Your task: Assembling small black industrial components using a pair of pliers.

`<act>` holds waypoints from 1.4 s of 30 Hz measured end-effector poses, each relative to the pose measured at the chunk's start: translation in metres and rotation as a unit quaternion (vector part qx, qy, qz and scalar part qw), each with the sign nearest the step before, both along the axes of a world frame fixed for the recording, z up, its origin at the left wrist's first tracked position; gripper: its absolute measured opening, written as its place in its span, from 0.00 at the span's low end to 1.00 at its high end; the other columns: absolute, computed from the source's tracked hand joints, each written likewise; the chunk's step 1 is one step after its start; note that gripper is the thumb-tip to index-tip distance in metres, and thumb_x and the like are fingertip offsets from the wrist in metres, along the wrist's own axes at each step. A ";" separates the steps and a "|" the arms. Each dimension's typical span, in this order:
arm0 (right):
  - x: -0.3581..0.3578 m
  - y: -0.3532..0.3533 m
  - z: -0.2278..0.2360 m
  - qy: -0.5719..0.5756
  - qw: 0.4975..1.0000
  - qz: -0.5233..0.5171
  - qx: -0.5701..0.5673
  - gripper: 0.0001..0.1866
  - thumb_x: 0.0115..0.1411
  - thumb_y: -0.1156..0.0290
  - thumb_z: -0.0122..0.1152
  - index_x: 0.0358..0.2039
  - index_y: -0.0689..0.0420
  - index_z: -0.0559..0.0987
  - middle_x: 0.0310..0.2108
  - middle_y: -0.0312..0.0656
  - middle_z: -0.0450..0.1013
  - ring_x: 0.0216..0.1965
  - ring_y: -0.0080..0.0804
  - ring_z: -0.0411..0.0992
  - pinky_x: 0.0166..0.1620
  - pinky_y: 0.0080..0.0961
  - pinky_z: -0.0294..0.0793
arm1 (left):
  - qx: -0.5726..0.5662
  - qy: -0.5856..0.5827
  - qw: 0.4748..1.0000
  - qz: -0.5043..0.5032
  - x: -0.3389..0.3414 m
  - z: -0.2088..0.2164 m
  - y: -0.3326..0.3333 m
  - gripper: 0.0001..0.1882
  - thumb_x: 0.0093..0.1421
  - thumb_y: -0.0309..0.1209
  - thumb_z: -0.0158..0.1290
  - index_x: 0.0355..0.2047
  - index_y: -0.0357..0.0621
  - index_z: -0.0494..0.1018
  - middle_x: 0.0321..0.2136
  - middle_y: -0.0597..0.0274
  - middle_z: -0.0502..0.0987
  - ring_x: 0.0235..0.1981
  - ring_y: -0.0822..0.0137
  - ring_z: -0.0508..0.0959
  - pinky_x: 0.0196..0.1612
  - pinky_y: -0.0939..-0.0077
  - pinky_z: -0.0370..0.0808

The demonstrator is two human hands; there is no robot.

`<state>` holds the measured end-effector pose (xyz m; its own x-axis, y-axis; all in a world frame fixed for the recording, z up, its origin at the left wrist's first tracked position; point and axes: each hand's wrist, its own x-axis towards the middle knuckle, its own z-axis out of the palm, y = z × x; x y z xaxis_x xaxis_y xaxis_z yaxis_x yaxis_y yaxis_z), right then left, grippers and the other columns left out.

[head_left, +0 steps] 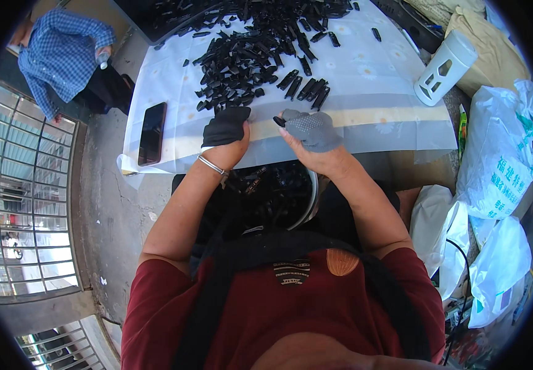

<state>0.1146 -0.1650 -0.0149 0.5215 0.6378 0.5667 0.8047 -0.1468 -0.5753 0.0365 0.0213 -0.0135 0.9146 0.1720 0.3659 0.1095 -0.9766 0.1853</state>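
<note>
Left hand (228, 128): is showing its back; cannot tell the fingers' state.
Right hand (314, 131): fingers are grasping a black piece (279, 121).
Loose parts (234, 69): are lying heaped on the bench (374, 83).

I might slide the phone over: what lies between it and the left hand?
Just tablecloth, in the head view: that stretch between the phone and left hand is bare.

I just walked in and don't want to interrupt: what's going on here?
The grey-gloved right hand holds a small black piece above the near side of the table. The black-covered left hand is beside it, apart; whether it holds anything is hidden. A heap of black pieces lies ahead, with a container of dark pieces below.
</note>
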 end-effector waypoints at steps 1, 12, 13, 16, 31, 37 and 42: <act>-0.001 -0.001 0.001 0.036 0.999 0.014 -0.008 0.16 0.55 0.62 0.54 0.39 0.60 0.74 0.34 0.46 0.73 0.35 0.40 0.71 0.40 0.28 0.69 | 0.000 0.000 1.000 -0.002 -0.006 0.003 -0.004 0.12 0.52 0.29 0.46 0.37 0.46 0.72 0.35 0.52 0.73 0.36 0.55 0.74 0.39 0.64 0.71; -0.008 -0.001 0.009 0.176 0.975 0.139 -0.004 0.21 0.51 0.58 0.59 0.39 0.60 0.72 0.34 0.44 0.69 0.38 0.35 0.66 0.42 0.27 0.65 | -0.257 -0.089 0.939 -0.210 -0.044 0.028 -0.031 0.11 0.50 0.24 0.52 0.36 0.43 0.72 0.32 0.53 0.75 0.32 0.55 0.75 0.35 0.70 0.72; -0.011 -0.001 0.018 0.228 0.963 0.147 -0.008 0.21 0.51 0.58 0.60 0.39 0.60 0.72 0.34 0.43 0.69 0.38 0.33 0.66 0.42 0.26 0.65 | -0.279 -0.096 0.933 -0.206 -0.045 0.029 -0.032 0.12 0.50 0.24 0.52 0.38 0.43 0.72 0.32 0.53 0.75 0.33 0.56 0.76 0.36 0.71 0.72; -0.012 0.001 0.019 0.245 0.957 0.155 -0.028 0.20 0.51 0.59 0.60 0.38 0.61 0.72 0.34 0.41 0.69 0.37 0.30 0.66 0.41 0.25 0.65 | -0.239 -0.079 0.945 -0.208 -0.045 0.030 -0.032 0.13 0.51 0.24 0.52 0.39 0.43 0.72 0.33 0.53 0.75 0.34 0.57 0.76 0.38 0.72 0.72; -0.027 -0.001 0.021 -0.008 0.998 0.040 -0.050 0.11 0.56 0.64 0.51 0.35 0.58 0.74 0.32 0.43 0.71 0.32 0.43 0.68 0.36 0.33 0.66 | -0.685 -0.015 0.727 0.033 -0.039 0.019 -0.041 0.21 0.62 0.45 0.40 0.34 0.38 0.72 0.24 0.67 0.73 0.25 0.77 0.68 0.29 0.83 0.67; -0.022 -0.013 0.022 -0.093 0.986 0.054 -0.125 0.11 0.58 0.65 0.48 0.34 0.59 0.73 0.31 0.46 0.70 0.35 0.45 0.67 0.40 0.36 0.65 | -0.645 0.029 0.764 -0.008 -0.040 0.018 -0.031 0.21 0.62 0.44 0.40 0.32 0.38 0.73 0.23 0.66 0.73 0.24 0.75 0.69 0.30 0.82 0.67; -0.018 -0.008 0.014 0.092 0.989 0.101 -0.054 0.13 0.59 0.64 0.47 0.35 0.60 0.73 0.31 0.47 0.70 0.34 0.44 0.67 0.40 0.34 0.66 | -0.573 -0.007 0.820 -0.017 -0.040 0.021 -0.034 0.22 0.62 0.44 0.39 0.30 0.36 0.72 0.21 0.65 0.73 0.22 0.73 0.69 0.28 0.79 0.68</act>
<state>0.0969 -0.1727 -0.0010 0.4645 0.7917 0.3967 0.7073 -0.0621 -0.7041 -0.0030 -0.0128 0.0073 0.9231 0.3845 -0.0081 0.0769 -0.1640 0.9835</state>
